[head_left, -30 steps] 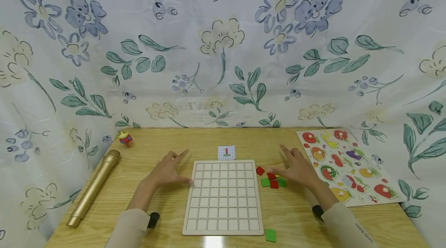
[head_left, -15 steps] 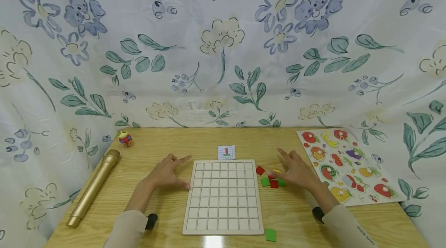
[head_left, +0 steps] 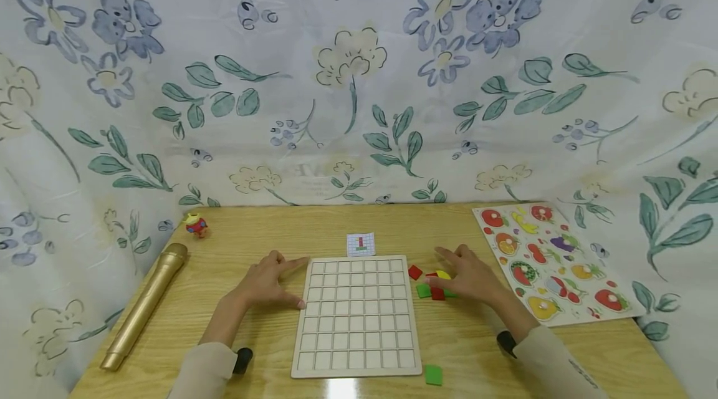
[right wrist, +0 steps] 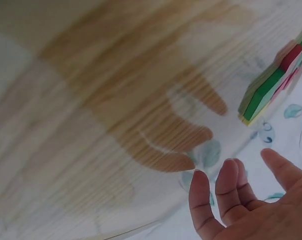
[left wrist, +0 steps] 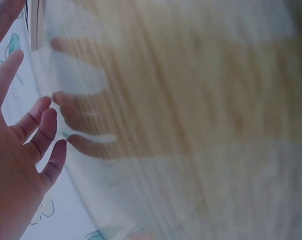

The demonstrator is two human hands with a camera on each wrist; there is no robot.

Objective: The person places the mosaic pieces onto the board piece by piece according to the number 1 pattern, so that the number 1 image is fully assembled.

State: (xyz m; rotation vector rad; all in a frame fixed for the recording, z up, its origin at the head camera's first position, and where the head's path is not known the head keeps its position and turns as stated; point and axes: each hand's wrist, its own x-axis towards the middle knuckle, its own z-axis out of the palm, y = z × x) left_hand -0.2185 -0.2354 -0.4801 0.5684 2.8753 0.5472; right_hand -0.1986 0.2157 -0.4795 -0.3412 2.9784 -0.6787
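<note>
Board (head_left: pixel 356 316) with square grid, flat on the wood table (head_left: pixel 404 230). Left hand (head_left: pixel 262 282) with fingers spread wide, thumb right at the board's left edge. Right hand (head_left: pixel 472 277) spread too, thumb over some coloured tiles (head_left: pixel 437 293), can't tell if touching. Green tile (head_left: pixel 433 375) near the board's front right corner.

Home-like play corner, floral curtain (head_left: pixel 359 100) behind, wood-grain table (head_left: pixel 465 349), fruit picture board (head_left: pixel 552 271), small toy figure (head_left: pixel 196 225)
</note>
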